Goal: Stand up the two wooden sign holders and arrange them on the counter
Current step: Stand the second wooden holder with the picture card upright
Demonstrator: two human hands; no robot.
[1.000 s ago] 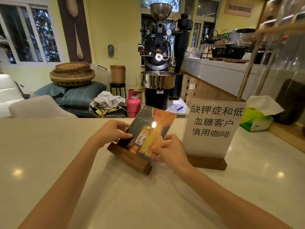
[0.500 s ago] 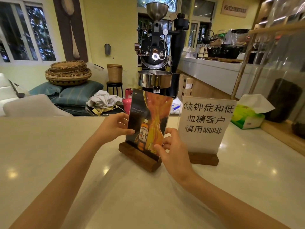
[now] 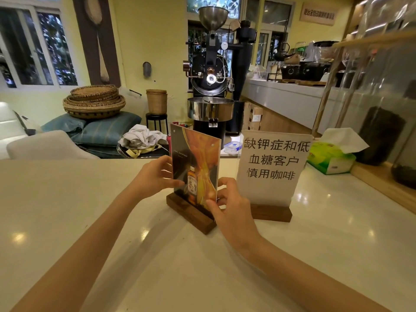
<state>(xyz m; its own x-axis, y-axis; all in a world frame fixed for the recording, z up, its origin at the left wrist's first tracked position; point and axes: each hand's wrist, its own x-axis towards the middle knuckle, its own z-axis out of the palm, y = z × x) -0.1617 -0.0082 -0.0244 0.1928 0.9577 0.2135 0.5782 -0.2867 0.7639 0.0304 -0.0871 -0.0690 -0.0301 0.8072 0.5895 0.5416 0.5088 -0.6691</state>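
Two sign holders stand on the pale counter. The nearer one has a clear panel with an orange and black bottle advert set in a dark wooden base; it stands upright, turned at an angle. My left hand pinches the panel's left edge and my right hand grips its lower right edge. Just right of it the second holder, a white sign with black Chinese characters, stands upright on its own wooden base, untouched.
A green tissue box sits at the counter's right side beside a wooden ledge. Beyond the far edge stand a black coffee roaster, stacked woven baskets on cushions and a stool.
The advert holder has been tipped from lying back to fully upright on its base. Both hands stayed on its panel edges. The white sign did not move.
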